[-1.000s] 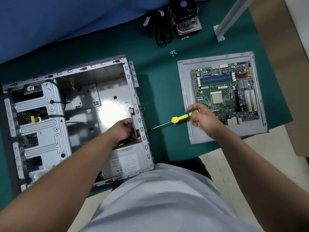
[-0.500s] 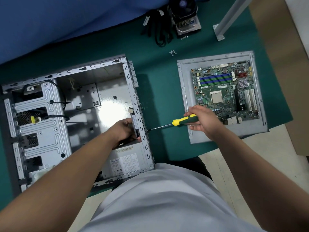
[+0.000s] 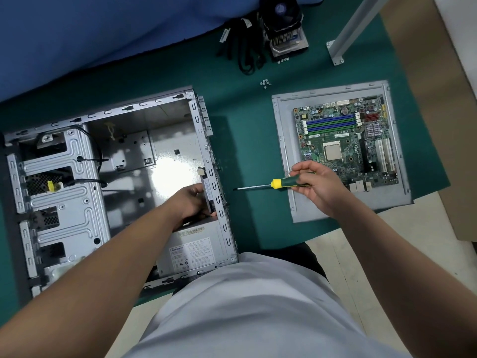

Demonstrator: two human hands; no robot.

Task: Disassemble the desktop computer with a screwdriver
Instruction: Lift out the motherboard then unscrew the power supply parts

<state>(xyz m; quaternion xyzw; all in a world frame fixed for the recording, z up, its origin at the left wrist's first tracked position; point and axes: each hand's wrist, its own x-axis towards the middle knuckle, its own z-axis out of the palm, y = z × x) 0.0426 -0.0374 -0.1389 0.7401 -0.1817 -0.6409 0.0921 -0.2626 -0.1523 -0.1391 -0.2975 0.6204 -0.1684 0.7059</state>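
The grey steel desktop computer case lies open on its side on the left half of the green-covered tabletop, reaching its near edge. Much looks already done: the green motherboard lies out of the case on 1 grey metal side panel at the right, and 1 finned heatsink with its black fan stands by the far edge beside 1 bundle of black cables. 2 small clusters of silver screws lie loose there, one just before the heatsink, one nearer the middle; each is too small to count.

Left to do, as I judge it: the grey power supply box with a white label sits in the case's near right corner, and the drive cage fills its left end.

The left hand reaches inside, its fingers curled against the case's right wall just above the power supply; whether it grips a part there I cannot tell. The right hand pinches the handle of 1 yellow-and-green screwdriver, held level over the panel's left edge, its tip just clear of the case wall. Probably a power-supply screw is in hand.
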